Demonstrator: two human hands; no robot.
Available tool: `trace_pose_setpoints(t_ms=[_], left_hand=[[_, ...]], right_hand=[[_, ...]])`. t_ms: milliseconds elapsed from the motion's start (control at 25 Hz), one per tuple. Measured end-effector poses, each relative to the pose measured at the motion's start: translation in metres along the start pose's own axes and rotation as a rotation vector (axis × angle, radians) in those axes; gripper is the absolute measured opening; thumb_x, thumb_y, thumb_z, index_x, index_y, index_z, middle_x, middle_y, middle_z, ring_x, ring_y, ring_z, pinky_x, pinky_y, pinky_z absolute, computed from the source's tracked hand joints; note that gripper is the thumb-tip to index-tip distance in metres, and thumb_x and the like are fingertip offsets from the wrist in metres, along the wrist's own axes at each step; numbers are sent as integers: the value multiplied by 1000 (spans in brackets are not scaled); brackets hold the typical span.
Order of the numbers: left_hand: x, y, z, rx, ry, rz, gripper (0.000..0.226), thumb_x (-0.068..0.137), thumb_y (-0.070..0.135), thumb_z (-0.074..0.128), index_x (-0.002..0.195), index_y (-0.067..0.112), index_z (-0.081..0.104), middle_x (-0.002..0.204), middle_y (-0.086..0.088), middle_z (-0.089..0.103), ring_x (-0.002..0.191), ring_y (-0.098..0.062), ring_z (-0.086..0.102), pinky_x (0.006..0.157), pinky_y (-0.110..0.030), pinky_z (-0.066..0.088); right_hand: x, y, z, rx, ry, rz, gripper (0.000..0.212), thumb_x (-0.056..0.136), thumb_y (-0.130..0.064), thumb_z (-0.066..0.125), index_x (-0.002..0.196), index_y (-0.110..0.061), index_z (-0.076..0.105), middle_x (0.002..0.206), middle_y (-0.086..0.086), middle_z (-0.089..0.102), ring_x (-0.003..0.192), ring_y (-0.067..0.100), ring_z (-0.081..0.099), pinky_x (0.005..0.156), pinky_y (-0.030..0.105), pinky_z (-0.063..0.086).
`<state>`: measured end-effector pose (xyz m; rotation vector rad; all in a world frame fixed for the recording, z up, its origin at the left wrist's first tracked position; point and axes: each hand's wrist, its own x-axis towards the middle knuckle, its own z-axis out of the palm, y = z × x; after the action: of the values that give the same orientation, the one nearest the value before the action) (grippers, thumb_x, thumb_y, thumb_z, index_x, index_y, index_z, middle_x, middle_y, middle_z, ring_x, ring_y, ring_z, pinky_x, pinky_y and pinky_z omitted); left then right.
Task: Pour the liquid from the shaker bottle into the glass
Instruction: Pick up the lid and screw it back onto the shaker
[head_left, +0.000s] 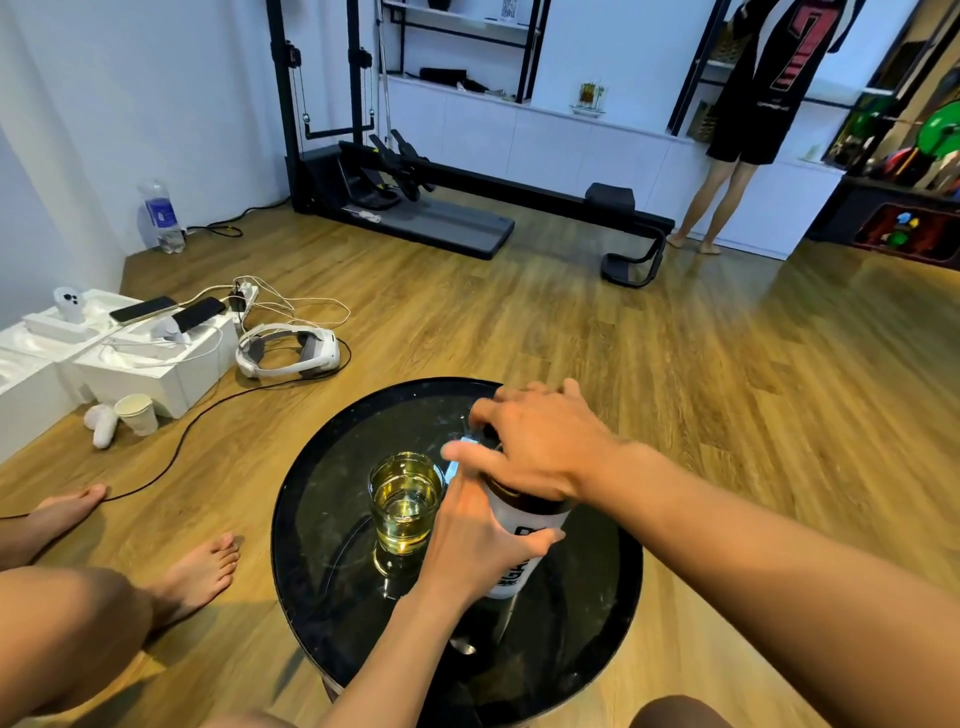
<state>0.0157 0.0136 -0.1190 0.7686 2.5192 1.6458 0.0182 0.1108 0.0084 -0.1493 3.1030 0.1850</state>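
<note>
Left hand (480, 540) is gripping the bottle (524, 540) body just right of the glass (405, 501); right hand (540, 441) is clasping the lid. Brace body firmly, avoid bumping glass.

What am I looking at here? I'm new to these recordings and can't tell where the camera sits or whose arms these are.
There is no machine here. The single picture comes from a camera worn on a person's head, looking forward and down, so the arms are their own. On the round black table stands a glass partly filled with yellowish liquid. Beside it stands an upright shaker bottle. The left hand wraps around the bottle's body in a steady grip, while the right hand covers its lid from above. Whether the lid is open is hidden. The bottle is not tilted, so nothing is pouring now.
</note>
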Motion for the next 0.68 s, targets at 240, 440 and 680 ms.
trace_pose_setpoints(t_ms=[240,440,680], left_hand=[[0,1,-1,-101,-28,-50,105,55,45,87,141,25,30,133,5,51,122,-11,53,100,-31,50],[4,-2,-1,-54,-22,-27,98,55,49,83,138,19,41,126,6,53,117,-11,54,97,-31,51],[3,-2,0,5,-22,-50,81,52,59,73,116,10,62,113,3,52,110,-17,56,88,-29,52]], right_hand=[[-6,22,-1,-115,-14,-394,61,88,-72,26,127,-33,51,122,1,55,104,22,54,79,42,40],[-1,22,4,-130,45,-308,65,82,-68,24,119,-28,58,120,2,59,99,26,61,80,42,44],[-1,7,6,-58,102,-94,59,89,-68,34,122,-23,56,115,7,58,94,30,60,82,44,40]])
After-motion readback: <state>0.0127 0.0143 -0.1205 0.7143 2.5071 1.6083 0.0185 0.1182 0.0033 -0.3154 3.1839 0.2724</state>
